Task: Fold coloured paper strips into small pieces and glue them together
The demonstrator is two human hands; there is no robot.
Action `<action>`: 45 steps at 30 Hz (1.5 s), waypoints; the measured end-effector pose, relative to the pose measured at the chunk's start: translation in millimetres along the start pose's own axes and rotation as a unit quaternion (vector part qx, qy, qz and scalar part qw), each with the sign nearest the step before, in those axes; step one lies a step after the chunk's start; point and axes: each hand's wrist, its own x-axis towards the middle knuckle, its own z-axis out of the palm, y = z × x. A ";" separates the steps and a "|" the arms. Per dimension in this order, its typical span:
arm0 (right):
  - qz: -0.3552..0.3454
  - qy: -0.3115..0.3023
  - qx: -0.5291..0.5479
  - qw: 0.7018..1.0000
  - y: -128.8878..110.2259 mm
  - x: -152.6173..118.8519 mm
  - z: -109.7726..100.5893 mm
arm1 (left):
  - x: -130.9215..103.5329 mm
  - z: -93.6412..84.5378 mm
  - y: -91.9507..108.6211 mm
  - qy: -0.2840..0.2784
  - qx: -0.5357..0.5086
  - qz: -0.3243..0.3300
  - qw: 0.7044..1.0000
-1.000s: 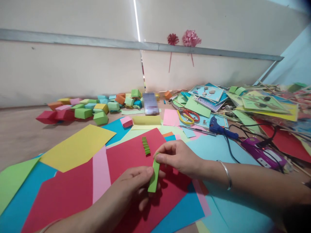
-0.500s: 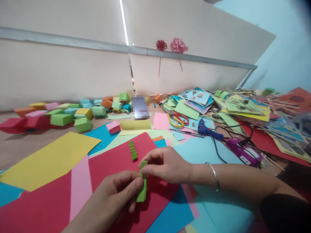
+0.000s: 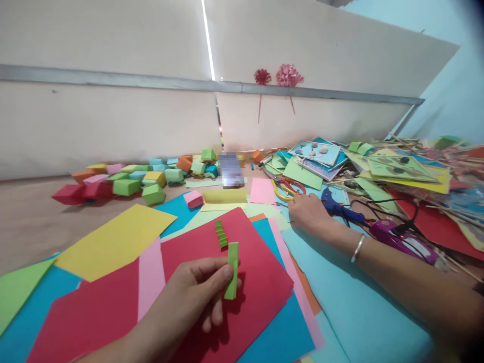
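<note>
My left hand (image 3: 206, 287) pinches a folded strip of green paper (image 3: 233, 272) upright between thumb and fingers. Beneath it lies a red paper sheet (image 3: 264, 282). A small green strip with several crosswise folds (image 3: 221, 234) rests on that sheet, just beyond the held strip. My right hand (image 3: 312, 214) is stretched out to the right, its fingers curled down over a thin tool (image 3: 282, 203) beside the scissors with yellow and red handles (image 3: 291, 187). Its fingertips are hidden, so what they hold, if anything, does not show.
A blue glue gun (image 3: 340, 207) and a purple power strip (image 3: 401, 241) with black cords lie right of my right hand. Folded paper blocks (image 3: 126, 187) cluster at the back left. Picture cards (image 3: 315, 153) and sticks pile up back right. A phone (image 3: 231, 171) stands by the board.
My right hand has let go of the green strip and moved right and away from me to the tools. My left hand still holds the strip. The camera view has shifted slightly.
</note>
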 end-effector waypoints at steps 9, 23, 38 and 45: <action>-0.120 0.051 0.236 0.963 -33.8 -35.7 -28.7 | 3.0 0.4 6.4 0.000 0.021 0.010 1.000; -0.128 -0.094 0.627 0.763 -65.1 -57.5 -23.3 | 1.3 0.6 4.7 0.007 0.054 0.062 0.997; -0.061 -0.180 0.657 0.730 -68.8 -58.0 -30.5 | 1.0 2.9 5.6 0.000 0.021 0.065 0.998; -0.062 -0.194 0.708 0.677 -69.0 -58.6 -25.9 | 1.2 2.9 4.3 -0.004 0.031 0.067 0.997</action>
